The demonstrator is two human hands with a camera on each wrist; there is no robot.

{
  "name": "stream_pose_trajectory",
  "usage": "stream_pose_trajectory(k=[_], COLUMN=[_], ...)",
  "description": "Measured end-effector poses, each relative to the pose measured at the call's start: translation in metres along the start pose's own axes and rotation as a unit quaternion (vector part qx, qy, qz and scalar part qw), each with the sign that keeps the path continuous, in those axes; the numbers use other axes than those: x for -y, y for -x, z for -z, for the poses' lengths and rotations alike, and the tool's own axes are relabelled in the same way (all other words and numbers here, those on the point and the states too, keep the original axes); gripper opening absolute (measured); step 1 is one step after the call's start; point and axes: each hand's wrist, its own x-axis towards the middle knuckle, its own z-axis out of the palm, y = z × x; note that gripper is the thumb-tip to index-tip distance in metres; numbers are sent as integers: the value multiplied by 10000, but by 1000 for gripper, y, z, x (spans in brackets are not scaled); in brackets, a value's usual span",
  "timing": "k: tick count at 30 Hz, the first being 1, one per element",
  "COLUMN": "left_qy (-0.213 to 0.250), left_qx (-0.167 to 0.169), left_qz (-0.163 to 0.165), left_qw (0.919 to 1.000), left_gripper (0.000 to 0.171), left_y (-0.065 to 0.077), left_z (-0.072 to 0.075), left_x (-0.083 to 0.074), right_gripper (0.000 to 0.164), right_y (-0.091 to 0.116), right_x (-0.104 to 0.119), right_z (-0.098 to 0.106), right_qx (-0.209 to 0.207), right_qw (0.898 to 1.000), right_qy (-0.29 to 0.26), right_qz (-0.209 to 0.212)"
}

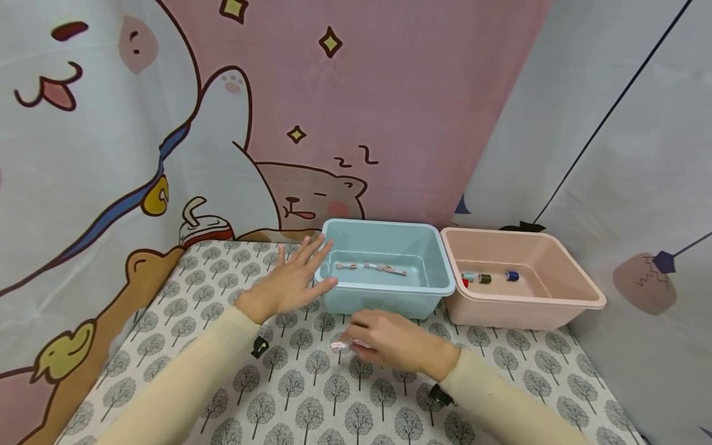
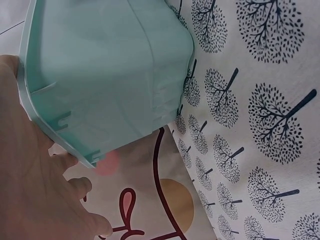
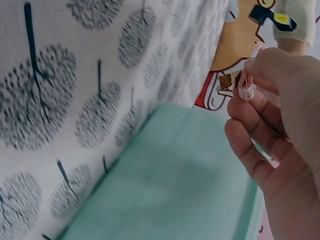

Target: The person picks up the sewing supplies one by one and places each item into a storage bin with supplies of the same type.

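Note:
A small folded bundle of white tape with red markings and a brass-coloured end, like a sewing tape measure, is pinched between the thumb and fingertips of my right hand. That hand is over the cloth, just in front of the light blue bin. Inside this bin lie similar pale folded tapes, in a row on its floor. My left hand is at the bin's left end, fingers spread and fairly straight, right at the rim; it holds nothing.
A pink bin stands against the blue bin's right side. Several thread spools lie in it, among them green, blue and red ones. The tree-print cloth covers the table. A printed curtain hangs behind.

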Motion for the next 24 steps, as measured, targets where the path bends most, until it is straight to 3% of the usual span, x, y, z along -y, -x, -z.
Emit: stream_pose_trajectory(k=[14, 24], left_qy=[83, -16], left_qx=[58, -9], left_qz=[43, 29], left_qw=[9999, 10000], left_gripper=[91, 90], left_y=[0, 1], left_z=[2, 0], left_x=[-2, -3], right_gripper=[24, 28], right_y=[2, 8], right_x=[-14, -35], right_z=[42, 61], right_qx=[-236, -529], right_qw=[9995, 9985], right_qy=[-198, -83], right_qz=[-88, -127])
